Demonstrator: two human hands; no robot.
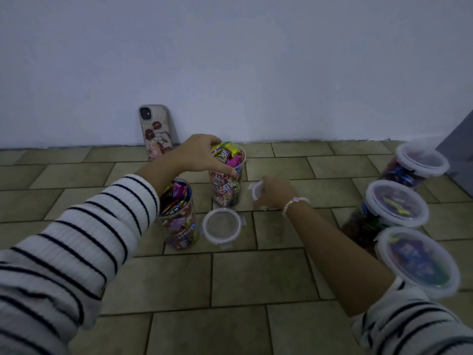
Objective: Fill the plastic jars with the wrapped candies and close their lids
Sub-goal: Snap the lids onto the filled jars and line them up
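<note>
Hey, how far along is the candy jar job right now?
Done: three lidded jars on the right. In hand: the left hand holds the brimming far jar while the right hand grips a lid. Left: close that jar, then the full near jar with the second lid on the floor.

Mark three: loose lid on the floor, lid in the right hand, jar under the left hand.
floor lid [223, 226]: head view, centre of its clear panel.
held lid [256, 190]: head view, exposed rim at its left edge.
far open jar [226, 187]: head view, side wall, midway up.
</note>
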